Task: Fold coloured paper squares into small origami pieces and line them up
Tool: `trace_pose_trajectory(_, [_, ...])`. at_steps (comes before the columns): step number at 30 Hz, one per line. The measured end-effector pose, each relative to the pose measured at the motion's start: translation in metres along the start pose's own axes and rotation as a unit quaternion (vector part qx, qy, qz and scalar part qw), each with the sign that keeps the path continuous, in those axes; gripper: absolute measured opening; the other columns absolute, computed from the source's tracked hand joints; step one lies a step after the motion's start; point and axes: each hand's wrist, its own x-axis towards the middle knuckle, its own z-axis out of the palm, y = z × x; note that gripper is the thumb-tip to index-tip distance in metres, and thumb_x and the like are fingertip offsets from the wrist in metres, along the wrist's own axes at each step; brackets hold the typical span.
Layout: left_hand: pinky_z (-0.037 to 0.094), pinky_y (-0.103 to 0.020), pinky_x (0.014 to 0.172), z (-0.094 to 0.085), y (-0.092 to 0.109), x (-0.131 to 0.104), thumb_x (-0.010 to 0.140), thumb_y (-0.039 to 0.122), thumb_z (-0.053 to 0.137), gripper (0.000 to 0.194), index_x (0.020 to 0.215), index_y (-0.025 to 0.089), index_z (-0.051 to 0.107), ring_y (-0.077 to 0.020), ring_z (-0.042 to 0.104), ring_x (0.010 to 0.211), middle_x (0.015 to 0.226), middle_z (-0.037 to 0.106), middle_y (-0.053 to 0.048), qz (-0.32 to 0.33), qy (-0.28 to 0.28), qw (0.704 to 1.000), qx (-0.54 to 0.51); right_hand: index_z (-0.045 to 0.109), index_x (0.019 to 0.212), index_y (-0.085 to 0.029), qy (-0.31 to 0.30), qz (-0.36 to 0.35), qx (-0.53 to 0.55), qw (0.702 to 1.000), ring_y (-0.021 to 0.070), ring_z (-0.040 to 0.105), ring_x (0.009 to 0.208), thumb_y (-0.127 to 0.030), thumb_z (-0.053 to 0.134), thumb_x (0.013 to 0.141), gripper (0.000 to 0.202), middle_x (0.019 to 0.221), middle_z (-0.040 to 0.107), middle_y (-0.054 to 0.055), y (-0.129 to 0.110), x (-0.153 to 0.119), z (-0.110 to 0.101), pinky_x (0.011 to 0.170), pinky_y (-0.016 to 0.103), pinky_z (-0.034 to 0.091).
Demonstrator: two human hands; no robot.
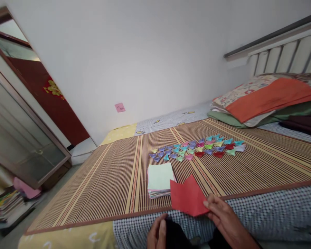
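Observation:
A red sheet of paper (188, 197) with a crease down its middle stands partly folded over the near edge of the bed. My right hand (225, 219) pinches its right corner between thumb and fingers. Lower down, my left hand (157, 231) is apart from the sheet, its fingers loosely bent and nothing visible in them. Beside the red sheet lies a stack of coloured paper (160, 176), pale green on top. Beyond it, several small folded paper pieces (197, 148) in many colours sit in rows.
A striped bamboo mat (114, 176) covers the bed, with checked bedding (280, 207) along its front edge. Folded bedding and an orange pillow (272, 97) are piled at the right. A pink note (120, 107) is on the wall. Books (6, 205) lie at lower left.

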Motion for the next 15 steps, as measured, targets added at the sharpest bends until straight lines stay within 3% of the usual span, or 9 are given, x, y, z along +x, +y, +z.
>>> trace_pose_trajectory(2, [0.051, -0.055, 0.102, 0.015, 0.033, 0.003, 0.078, 0.085, 0.054, 0.079, 0.108, 0.017, 0.080, -0.0390, 0.070, 0.117, 0.118, 0.077, -0.021, -0.129, -0.127, 0.969, -0.166, 0.048, 0.064, -0.024, -0.054, 0.019, 0.029, 0.998, 0.0214, 0.066, 0.064, -0.053, 0.078, 0.075, 0.043, 0.069, 0.065, 0.002, -0.008, -0.016, 0.002, 0.062, 0.033, 0.055])
trace_pose_trajectory(3, [0.053, -0.055, 0.100, 0.022, 0.048, 0.005, 0.075, 0.085, 0.057, 0.081, 0.107, 0.015, 0.080, -0.0399, 0.070, 0.115, 0.117, 0.077, -0.023, -0.165, -0.184, 0.945, -0.213, 0.049, 0.064, -0.023, -0.070, 0.010, 0.030, 0.997, 0.0236, 0.069, 0.072, -0.053, 0.079, 0.074, 0.043, 0.077, 0.069, 0.004, -0.013, -0.022, 0.003, 0.068, 0.036, 0.057])
trace_pose_trajectory(4, [0.053, -0.053, 0.099, 0.028, 0.062, 0.005, 0.077, 0.080, 0.062, 0.075, 0.109, 0.015, 0.080, -0.0391, 0.071, 0.114, 0.118, 0.076, -0.023, -0.169, -0.204, 0.932, -0.245, 0.050, 0.065, -0.023, -0.096, 0.009, 0.020, 0.995, 0.0267, 0.072, 0.081, -0.054, 0.080, 0.073, 0.044, 0.084, 0.073, 0.007, -0.018, -0.027, 0.004, 0.075, 0.039, 0.058])
trace_pose_trajectory(8, [0.057, -0.046, 0.094, 0.044, 0.097, 0.003, 0.068, 0.044, 0.090, 0.049, 0.106, 0.015, 0.079, -0.0347, 0.075, 0.104, 0.113, 0.079, -0.018, -0.120, -0.170, 0.935, -0.286, 0.051, 0.066, -0.023, -0.096, -0.015, 0.020, 0.995, 0.0287, 0.072, 0.091, -0.055, 0.078, 0.075, 0.043, 0.094, 0.074, 0.010, -0.039, -0.041, 0.003, 0.082, 0.041, 0.057])
trace_pose_trajectory(13, [0.058, -0.042, 0.085, 0.044, 0.119, -0.002, 0.072, 0.046, 0.088, 0.040, 0.090, 0.011, 0.080, -0.0304, 0.077, 0.087, 0.092, 0.082, -0.015, -0.059, -0.141, 0.969, -0.192, 0.065, 0.082, -0.022, -0.107, -0.034, 0.009, 0.994, 0.0219, 0.068, 0.075, -0.049, 0.078, 0.080, 0.030, 0.080, 0.070, 0.004, -0.064, -0.043, 0.002, 0.074, 0.034, 0.055])
trace_pose_trajectory(15, [0.059, -0.040, 0.080, 0.043, 0.128, -0.003, 0.074, 0.050, 0.085, 0.041, 0.089, 0.011, 0.080, -0.0286, 0.076, 0.081, 0.088, 0.081, -0.013, -0.030, -0.153, 0.976, -0.152, 0.069, 0.098, -0.022, -0.129, -0.022, 0.003, 0.991, 0.0236, 0.071, 0.082, -0.048, 0.075, 0.084, 0.031, 0.089, 0.074, 0.007, -0.074, -0.039, 0.006, 0.081, 0.037, 0.057])
